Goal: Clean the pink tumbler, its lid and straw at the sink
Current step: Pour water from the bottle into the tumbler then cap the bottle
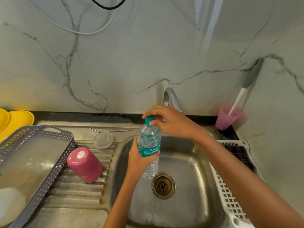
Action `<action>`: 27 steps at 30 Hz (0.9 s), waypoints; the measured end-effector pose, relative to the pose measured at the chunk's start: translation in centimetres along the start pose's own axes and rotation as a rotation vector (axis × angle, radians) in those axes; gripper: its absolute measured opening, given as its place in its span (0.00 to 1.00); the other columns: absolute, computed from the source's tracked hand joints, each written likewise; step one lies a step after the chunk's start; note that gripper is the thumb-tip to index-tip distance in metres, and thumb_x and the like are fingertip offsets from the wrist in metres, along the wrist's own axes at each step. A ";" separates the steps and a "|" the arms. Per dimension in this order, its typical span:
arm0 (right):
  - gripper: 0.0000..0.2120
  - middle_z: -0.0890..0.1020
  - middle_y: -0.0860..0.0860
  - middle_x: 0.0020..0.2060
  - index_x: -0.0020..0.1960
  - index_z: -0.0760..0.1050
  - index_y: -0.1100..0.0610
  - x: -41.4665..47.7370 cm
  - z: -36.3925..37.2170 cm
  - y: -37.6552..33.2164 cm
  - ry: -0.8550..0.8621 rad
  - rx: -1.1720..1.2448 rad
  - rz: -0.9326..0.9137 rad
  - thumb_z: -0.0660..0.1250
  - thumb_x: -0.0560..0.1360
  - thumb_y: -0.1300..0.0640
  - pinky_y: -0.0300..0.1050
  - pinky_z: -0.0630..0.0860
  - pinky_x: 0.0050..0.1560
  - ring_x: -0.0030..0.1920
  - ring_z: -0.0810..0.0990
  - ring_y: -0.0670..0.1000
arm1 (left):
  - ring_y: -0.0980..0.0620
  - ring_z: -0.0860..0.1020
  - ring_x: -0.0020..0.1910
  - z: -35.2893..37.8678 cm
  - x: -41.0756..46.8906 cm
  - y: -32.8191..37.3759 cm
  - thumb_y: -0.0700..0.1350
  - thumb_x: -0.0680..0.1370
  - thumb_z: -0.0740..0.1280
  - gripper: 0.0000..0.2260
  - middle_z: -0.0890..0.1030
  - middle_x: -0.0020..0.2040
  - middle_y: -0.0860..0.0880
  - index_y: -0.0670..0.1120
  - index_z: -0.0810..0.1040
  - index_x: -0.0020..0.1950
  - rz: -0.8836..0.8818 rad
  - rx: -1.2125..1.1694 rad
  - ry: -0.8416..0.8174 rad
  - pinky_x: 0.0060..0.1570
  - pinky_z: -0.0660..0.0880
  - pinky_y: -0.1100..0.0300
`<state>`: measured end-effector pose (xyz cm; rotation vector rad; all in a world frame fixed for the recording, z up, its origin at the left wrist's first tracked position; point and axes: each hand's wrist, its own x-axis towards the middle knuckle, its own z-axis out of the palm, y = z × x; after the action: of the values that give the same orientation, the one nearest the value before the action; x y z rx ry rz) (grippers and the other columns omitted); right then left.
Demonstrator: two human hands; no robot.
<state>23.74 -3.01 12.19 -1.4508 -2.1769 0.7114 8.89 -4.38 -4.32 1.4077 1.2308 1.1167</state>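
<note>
Left hand [139, 159] grips water bottle [148, 140] over the sink basin [189, 162], right hand [171, 122] pinches its teal cap [149, 120]. Pink tumbler [84, 164] bottom-up on drainboard [82, 193], lid [103, 140] and straw [111, 130] near its back edge. Risk: squeezing the thin bottle once uncapped, water spurts.

Over the sink [189, 203], water bottle [148, 145] and faucet [171, 97] block the rear; front open.

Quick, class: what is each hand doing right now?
Left hand: grips the water bottle.
Right hand: pinches its teal cap.
</note>
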 end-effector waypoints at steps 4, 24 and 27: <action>0.19 0.78 0.48 0.56 0.64 0.76 0.53 -0.4 0.1 -0.4 -0.009 -0.120 0.011 0.69 0.75 0.49 0.35 0.72 0.53 0.54 0.76 0.45 | 0.61 0.80 0.51 0.1 -1.0 -0.2 0.39 0.65 0.80 0.30 0.80 0.53 0.56 0.59 0.70 0.58 0.002 0.014 -0.009 0.45 0.76 0.68; 0.09 0.78 0.51 0.57 0.57 0.77 0.56 5.2 3.9 2.8 0.251 0.232 0.104 0.68 0.77 0.61 0.32 0.73 0.51 0.52 0.77 0.45 | 0.55 0.82 0.52 -2.2 -1.0 -2.3 0.38 0.63 0.81 0.30 0.83 0.52 0.54 0.53 0.73 0.60 -0.064 -0.065 0.046 0.47 0.78 0.64; 0.12 0.83 0.53 0.52 0.54 0.80 0.59 7.4 7.0 7.0 0.365 0.551 0.406 0.74 0.71 0.59 0.43 0.79 0.55 0.49 0.80 0.47 | 0.53 0.82 0.53 -2.6 -0.3 -2.7 0.47 0.60 0.81 0.33 0.83 0.54 0.51 0.51 0.73 0.62 -0.081 -0.082 0.048 0.51 0.79 0.59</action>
<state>21.80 4.88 2.88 -1.5677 -1.2894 0.9927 5.93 -4.32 -6.64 1.2656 1.2513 1.1378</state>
